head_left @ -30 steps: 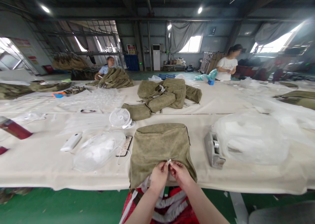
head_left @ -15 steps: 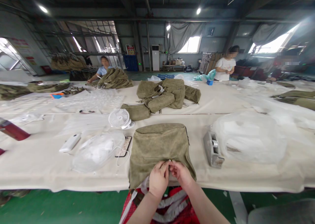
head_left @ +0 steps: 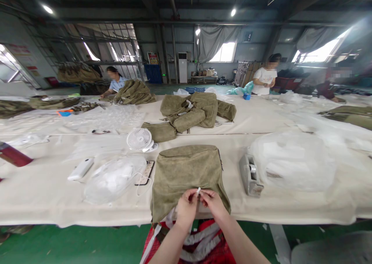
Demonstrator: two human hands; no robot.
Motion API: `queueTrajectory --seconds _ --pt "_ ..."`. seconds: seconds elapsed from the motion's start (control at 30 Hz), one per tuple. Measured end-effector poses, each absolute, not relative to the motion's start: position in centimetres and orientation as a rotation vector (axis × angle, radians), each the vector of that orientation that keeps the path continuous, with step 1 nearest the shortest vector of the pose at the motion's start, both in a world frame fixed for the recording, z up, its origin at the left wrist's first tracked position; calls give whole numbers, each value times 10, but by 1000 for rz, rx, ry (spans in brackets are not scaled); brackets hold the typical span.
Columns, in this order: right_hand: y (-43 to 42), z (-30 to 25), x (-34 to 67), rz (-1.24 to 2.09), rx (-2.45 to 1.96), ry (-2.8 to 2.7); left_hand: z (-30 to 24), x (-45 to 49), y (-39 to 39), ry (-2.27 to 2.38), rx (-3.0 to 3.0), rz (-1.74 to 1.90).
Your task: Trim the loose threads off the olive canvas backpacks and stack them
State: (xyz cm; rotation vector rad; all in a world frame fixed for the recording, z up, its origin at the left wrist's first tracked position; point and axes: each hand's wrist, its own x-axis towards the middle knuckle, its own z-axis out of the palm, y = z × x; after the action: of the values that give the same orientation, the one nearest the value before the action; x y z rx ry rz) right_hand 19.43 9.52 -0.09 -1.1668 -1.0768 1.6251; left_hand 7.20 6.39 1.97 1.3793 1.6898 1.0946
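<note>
An olive-green bag (head_left: 188, 165) lies in front of me at the table's near edge, a zipper line running across its lower part. Over that line my left hand (head_left: 186, 206) and my right hand (head_left: 213, 205) meet, fingertips pinched together. Between them a small white piece (head_left: 198, 191), like a bit of wrapping on the zipper pull, sticks up. Both hands are closed on it; its exact kind is too small to make out. A wrapped strap (head_left: 200, 246) hangs below the bag over my red checked clothing.
Left of the bag are a phone (head_left: 149, 173), a clear plastic bag (head_left: 116, 179), a white fan (head_left: 140, 139) and a power bank (head_left: 81, 169). At right stand a tape dispenser (head_left: 250, 175) and plastic bags (head_left: 293, 161). More olive bags (head_left: 188, 119) lie beyond; co-workers are across the table.
My fingers have shifted slightly, and the white piece between them now shows more clearly. The bag stays in place. The co-worker at far left has turned and leaned left.
</note>
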Motion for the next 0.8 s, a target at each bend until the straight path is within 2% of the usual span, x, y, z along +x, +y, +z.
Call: queueTrajectory --seconds 0.4,0.53,0.7,0.8 --pt "100 -8 190 1615 -1316 -910 23 75 60 1731 1426 1074" --pt "96 -6 189 1616 -1159 -897 32 79 58 1786 1794 846" --pt "99 -13 198 1566 -1307 -1085 55 78 84 1858 2138 657" --pt "104 -22 207 1398 -1377 -1214 68 83 115 1752 2396 277"
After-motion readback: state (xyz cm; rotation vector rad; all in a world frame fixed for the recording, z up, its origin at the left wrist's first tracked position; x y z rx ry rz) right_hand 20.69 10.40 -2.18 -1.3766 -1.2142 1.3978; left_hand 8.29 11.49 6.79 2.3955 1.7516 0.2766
